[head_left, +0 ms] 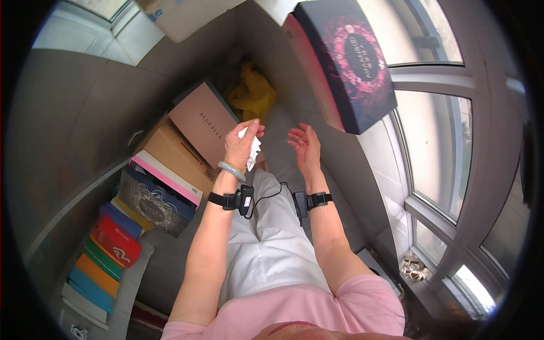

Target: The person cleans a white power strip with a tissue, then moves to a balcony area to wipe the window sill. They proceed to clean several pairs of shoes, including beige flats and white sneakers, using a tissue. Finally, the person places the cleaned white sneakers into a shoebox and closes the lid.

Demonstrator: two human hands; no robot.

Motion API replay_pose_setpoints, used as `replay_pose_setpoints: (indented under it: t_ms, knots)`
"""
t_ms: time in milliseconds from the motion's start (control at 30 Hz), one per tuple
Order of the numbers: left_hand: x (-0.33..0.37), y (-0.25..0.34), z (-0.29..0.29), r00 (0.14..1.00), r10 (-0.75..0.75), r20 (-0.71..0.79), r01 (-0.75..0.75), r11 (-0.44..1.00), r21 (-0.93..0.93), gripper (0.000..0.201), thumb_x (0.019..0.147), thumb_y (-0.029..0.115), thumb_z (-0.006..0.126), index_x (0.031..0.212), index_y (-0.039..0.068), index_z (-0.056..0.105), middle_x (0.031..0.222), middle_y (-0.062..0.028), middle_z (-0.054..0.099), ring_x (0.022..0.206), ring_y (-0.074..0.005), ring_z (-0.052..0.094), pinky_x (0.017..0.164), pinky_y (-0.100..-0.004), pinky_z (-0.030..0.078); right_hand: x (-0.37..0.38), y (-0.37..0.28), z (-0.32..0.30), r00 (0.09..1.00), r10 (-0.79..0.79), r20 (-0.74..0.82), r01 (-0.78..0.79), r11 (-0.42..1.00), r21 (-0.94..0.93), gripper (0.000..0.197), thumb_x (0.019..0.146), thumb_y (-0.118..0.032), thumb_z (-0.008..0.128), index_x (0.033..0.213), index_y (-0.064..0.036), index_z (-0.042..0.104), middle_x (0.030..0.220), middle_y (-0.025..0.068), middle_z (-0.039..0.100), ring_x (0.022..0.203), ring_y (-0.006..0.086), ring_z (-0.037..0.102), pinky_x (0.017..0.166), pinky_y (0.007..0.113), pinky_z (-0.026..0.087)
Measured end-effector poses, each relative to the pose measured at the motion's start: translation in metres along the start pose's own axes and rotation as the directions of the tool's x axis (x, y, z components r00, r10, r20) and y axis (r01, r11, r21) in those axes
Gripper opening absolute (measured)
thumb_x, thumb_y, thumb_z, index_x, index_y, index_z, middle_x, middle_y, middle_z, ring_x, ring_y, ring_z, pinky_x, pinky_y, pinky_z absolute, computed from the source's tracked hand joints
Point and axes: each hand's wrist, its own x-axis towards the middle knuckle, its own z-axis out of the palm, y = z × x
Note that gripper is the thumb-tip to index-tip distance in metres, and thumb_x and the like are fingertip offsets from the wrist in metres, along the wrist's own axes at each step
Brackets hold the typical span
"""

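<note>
White tissue (pixel 253 148), crumpled, sits pinched in the grip of the left hand (pixel 241 146), fingers curled shut around it and raised in front of the body. A pale green bangle (pixel 231 170) rings that wrist, with a black wrist strap (pixel 226 200) carrying a small device just below it (a thin cable runs across to the other arm). The right hand (pixel 306 146), at 3 o'clock from the tissue and apart from it, is open, palm turned inward, fingers loosely spread and holding nothing; it wears a matching black strap (pixel 317 199). At 10 o'clock from the left hand lies a beige gift box (pixel 203 122), resting on a brown cardboard box (pixel 170 153). At 7 o'clock a stack of coloured books (pixel 105 255) stands on the floor. At 1 o'clock a dark floral box (pixel 348 56) leans by the window (pixel 436 141).
</note>
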Motion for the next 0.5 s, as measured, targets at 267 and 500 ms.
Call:
replay_pose_setpoints:
  t_ms: [267,500]
  knots:
    - [0.016,0.043,0.1,0.975,0.159,0.155,-0.176,0.979,0.105,0.098,0.074,0.042,0.079,0.144,0.0,0.026,0.118,-0.0107,0.056,0.099,-0.0157,0.058,0.083,-0.0258,0.046,-0.059,-0.091,-0.012,0.98,-0.199,-0.02,0.188,0.88,0.436,0.077,0.087,-0.049,0.062,0.146,-0.0279,0.017,0.135,0.013,0.039,0.126,0.031,0.039,0.105,0.051,0.03]
    - [0.021,0.077,0.143,0.992,-0.016,0.123,0.006,0.996,0.084,0.123,0.061,0.05,0.086,0.146,-0.003,0.014,0.127,-0.0182,0.047,0.114,-0.0233,0.05,0.096,-0.0319,0.04,-0.032,-0.133,-0.001,0.99,-0.128,0.058,0.098,0.923,0.372,0.056,0.081,-0.046,0.069,0.128,-0.0248,0.047,0.127,0.006,0.05,0.12,0.0244,0.047,0.098,0.052,0.038]
